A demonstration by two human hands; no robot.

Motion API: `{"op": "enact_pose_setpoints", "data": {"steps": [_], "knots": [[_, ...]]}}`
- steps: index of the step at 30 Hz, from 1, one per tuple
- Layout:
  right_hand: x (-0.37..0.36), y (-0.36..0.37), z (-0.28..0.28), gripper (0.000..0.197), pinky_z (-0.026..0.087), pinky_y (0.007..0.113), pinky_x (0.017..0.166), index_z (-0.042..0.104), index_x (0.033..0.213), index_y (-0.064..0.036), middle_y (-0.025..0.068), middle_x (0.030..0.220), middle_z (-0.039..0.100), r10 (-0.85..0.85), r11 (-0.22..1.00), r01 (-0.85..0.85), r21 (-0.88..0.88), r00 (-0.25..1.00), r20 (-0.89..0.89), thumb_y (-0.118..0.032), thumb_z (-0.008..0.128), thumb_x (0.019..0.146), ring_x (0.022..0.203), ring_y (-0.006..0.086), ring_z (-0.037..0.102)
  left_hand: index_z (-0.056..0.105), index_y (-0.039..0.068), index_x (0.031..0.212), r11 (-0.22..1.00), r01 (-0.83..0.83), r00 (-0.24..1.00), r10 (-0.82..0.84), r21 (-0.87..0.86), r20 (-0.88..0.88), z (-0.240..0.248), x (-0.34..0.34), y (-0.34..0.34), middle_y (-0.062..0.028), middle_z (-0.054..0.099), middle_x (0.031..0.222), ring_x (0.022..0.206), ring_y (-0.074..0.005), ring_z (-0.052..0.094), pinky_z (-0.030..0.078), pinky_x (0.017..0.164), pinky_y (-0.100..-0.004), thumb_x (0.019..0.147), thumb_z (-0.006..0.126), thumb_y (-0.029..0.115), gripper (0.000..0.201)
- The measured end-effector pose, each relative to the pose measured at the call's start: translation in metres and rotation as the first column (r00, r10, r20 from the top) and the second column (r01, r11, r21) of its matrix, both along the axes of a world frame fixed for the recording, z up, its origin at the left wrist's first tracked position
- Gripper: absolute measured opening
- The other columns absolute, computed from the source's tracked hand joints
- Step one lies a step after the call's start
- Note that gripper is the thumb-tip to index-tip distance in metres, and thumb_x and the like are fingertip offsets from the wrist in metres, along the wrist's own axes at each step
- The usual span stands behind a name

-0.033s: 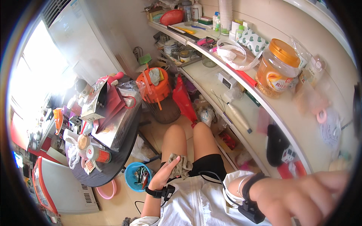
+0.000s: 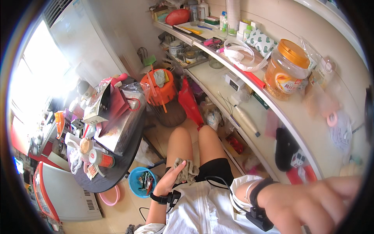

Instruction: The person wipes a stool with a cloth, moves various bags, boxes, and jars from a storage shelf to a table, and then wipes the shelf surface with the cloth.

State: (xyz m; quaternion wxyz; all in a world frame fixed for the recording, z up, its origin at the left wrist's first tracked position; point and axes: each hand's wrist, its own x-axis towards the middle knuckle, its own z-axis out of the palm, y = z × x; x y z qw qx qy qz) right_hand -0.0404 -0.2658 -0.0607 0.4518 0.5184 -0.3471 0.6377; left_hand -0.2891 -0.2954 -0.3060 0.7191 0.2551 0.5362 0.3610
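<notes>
Grey-brown cloth (image 2: 191, 171) sits bunched in your left fingers (image 2: 179, 167); tuck loose folds under them. Right fingers (image 2: 324, 215): can't tell.

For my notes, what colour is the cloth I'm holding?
The cloth is greyish brown, in the head view.

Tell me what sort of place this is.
Probably a cluttered room in a home: white shelving holds a big orange-lidded jar, and a dark table is piled with household things.
</notes>
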Motion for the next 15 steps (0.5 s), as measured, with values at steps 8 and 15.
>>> {"op": "enact_pose_setpoints", "data": {"steps": [8, 15], "knots": [[-0.026, -0.026, 0.011, 0.012, 0.047, 0.03, 0.061, 0.059, 0.082, -0.0066, 0.0063, 0.075, 0.058, -0.051, 0.991, 0.053, 0.124, 0.999, -0.018, -0.002, 0.051, 0.09, 0.064, 0.0158, 0.053, 0.063, 0.008, 0.108, 0.998, 0.055, 0.997, -0.056, 0.037, 0.045, 0.0, 0.008, -0.02, 0.0001, 0.066, 0.089, 0.071, -0.0091, 0.058, 0.045, 0.063, -0.0238, 0.101, 0.051, 0.041, 0.036], [-0.042, -0.035, -0.004, 0.01, 0.048, 0.033, 0.06, 0.058, 0.08, -0.0075, 0.0091, 0.073, 0.06, -0.24, 0.943, 0.239, 0.231, 0.97, -0.027, -0.009, 0.053, 0.089, 0.063, 0.0193, 0.056, 0.063, 0.009, 0.106, 0.993, 0.098, 0.987, -0.105, 0.059, 0.125, 0.002, 0.004, -0.028, 0.0028, 0.062, 0.088, 0.073, -0.0074, 0.053, 0.042, 0.063, -0.0236, 0.1, 0.051, 0.045, 0.038]]}}
